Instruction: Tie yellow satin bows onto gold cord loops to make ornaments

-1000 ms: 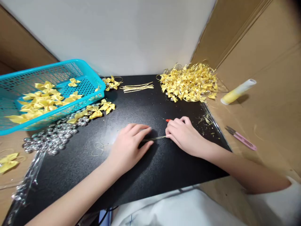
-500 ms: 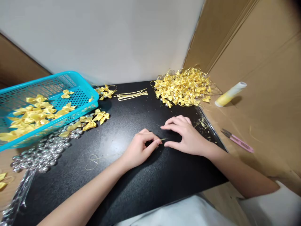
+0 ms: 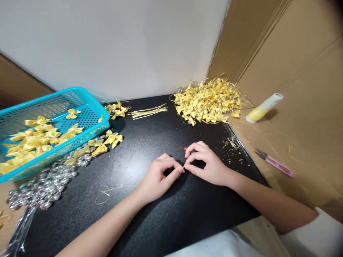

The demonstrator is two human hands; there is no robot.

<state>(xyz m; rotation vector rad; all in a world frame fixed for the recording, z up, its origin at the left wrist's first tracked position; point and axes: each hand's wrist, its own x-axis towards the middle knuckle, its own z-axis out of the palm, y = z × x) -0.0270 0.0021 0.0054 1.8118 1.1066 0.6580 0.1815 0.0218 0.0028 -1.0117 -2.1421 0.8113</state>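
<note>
My left hand [image 3: 160,176] and my right hand [image 3: 205,164] meet fingertip to fingertip over the black mat [image 3: 150,214], both pinched on a thin gold thread [image 3: 115,187]. The thread trails left from the pinch and ends in a small loop lying on the mat. A tiny red item [image 3: 185,148] shows just above my right fingers. Several cut gold threads [image 3: 147,111] lie farther back on the mat.
A teal basket [image 3: 88,103] with yellow ribbon bows stands at the left, silver beads [image 3: 45,184] and loose bows [image 3: 107,141] beside it. A big pile of finished bows [image 3: 207,101] sits at the back right. A yellow tube [image 3: 264,107] and pink snips [image 3: 276,163] lie on cardboard.
My right hand went from spread over the mat to a pinch against the left fingertips. The left hand curled tighter on the thread. The camera view shifted slightly.
</note>
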